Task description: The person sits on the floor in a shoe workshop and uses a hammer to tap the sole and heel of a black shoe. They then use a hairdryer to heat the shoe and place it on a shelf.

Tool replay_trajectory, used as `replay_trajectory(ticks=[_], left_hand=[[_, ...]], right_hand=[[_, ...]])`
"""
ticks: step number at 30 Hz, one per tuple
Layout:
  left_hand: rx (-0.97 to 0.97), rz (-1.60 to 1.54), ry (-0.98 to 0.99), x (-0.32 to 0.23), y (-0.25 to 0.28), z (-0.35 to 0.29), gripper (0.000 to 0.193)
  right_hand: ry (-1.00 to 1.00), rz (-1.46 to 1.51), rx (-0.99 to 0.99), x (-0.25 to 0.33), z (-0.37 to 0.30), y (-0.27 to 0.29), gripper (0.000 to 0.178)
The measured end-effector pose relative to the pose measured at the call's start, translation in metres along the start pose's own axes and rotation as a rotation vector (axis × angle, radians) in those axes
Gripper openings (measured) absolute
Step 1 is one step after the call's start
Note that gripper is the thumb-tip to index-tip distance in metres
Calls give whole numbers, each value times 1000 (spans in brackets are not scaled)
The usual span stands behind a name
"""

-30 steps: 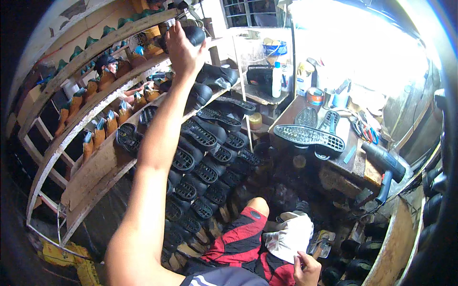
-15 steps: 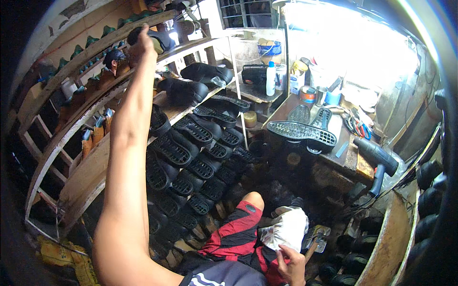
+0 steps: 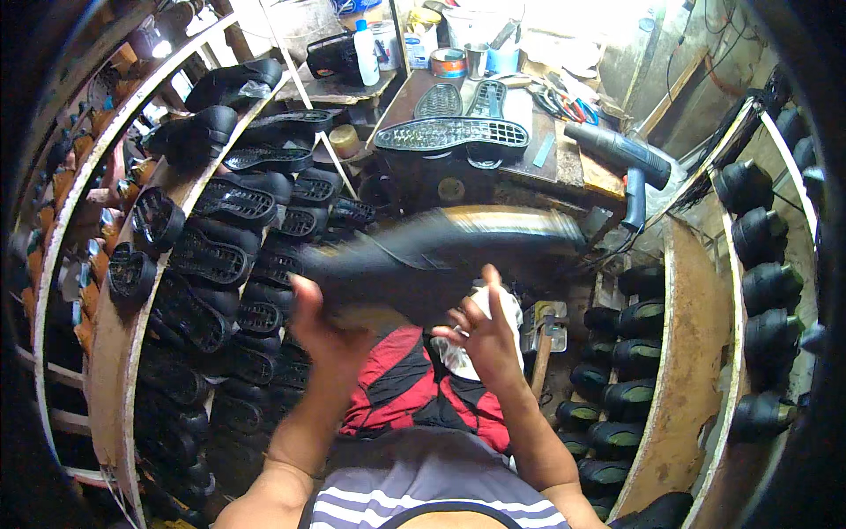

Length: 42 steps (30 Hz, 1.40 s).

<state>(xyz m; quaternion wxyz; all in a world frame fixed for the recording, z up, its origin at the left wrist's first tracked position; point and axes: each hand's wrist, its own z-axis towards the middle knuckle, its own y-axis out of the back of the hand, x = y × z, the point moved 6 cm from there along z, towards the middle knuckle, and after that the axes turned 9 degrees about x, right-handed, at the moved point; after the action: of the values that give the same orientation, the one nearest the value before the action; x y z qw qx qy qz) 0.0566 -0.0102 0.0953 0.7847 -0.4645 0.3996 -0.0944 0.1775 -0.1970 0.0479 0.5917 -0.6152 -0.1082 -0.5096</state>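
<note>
A black shoe point(image 3: 414, 269), smeared by motion, is held crosswise above my lap, with a pale strip along its upper edge. My left hand point(image 3: 330, 331) grips one end of it, thumb up. Close to the shoe's near side is my right hand point(image 3: 489, 339), thumb raised and fingers apart; whether it touches the shoe I cannot tell. Beneath that hand a white cloth point(image 3: 456, 360) lies on my lap, partly covered.
Shelves on the left hold several black shoes and soles point(image 3: 233, 201). More black shoes point(image 3: 630, 401) line racks on the right. On the workbench ahead are loose soles point(image 3: 454, 134), a heat gun point(image 3: 621, 154), tins and a white bottle point(image 3: 367, 55). A wooden handle point(image 3: 542, 357) stands beside my lap.
My left hand has come down from the upper left shelf with the shoe, which is now over my lap. My right hand has risen from my lap toward it. The view has turned right.
</note>
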Motion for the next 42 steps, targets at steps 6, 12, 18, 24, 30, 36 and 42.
replay_trajectory(ticks=[6,12,18,24,30,36,42], left_hand=[[531,65,592,103,32,19,110],[-591,466,265,89,146,241,64],[-405,1093,-141,76,79,295,59],[-5,486,-284,58,-9,308,34],[106,253,-217,-28,16,228,51],[306,-332,398,49,68,85,79],[107,-193,436,79,89,41,89]], right_hand=[[282,126,-315,17,-77,76,95],[225,267,-443,11,-116,106,99],[117,400,-309,-6,-128,94,74],[148,190,-417,25,-128,109,86],[216,373,-160,9,-107,82,119],[173,583,-22,0,-110,73,123],[120,648,70,16,-102,64,127]])
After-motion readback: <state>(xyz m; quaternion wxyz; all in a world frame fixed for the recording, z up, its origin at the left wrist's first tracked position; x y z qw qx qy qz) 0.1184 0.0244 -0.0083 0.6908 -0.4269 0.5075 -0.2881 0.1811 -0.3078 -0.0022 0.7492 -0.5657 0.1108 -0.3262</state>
